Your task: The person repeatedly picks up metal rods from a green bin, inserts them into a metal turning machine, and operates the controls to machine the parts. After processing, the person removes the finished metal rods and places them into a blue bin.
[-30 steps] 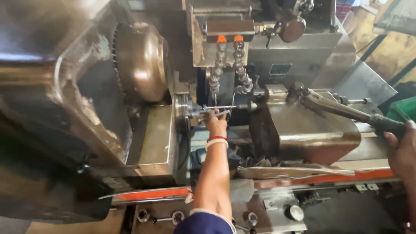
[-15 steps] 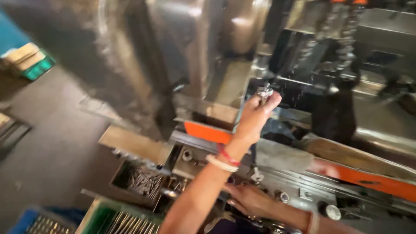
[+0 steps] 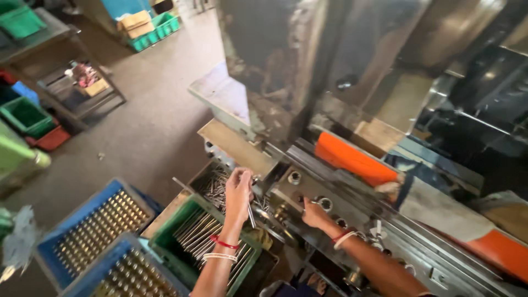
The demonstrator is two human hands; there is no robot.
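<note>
The rods (image 3: 193,231) in the green plastic crate (image 3: 165,234) were bright, smooth metal; the machine panel (image 3: 352,212) looked oily, glossy steel; the floor (image 3: 148,126) was matt concrete.

Both forearms are bare, with no sleeves in view and no gloves on either hand. The left hand (image 3: 238,190) has 2 bands at its wrist: a thin red thread (image 3: 224,242) nearer the hand and a pale, whitish band (image 3: 218,256) just behind it, nearer the elbow. The right hand (image 3: 314,213) also has 2 at its wrist: a narrow red band (image 3: 337,235) and a white bangle (image 3: 346,238) touching it. No rings or watch can be made out on the fingers.
</note>
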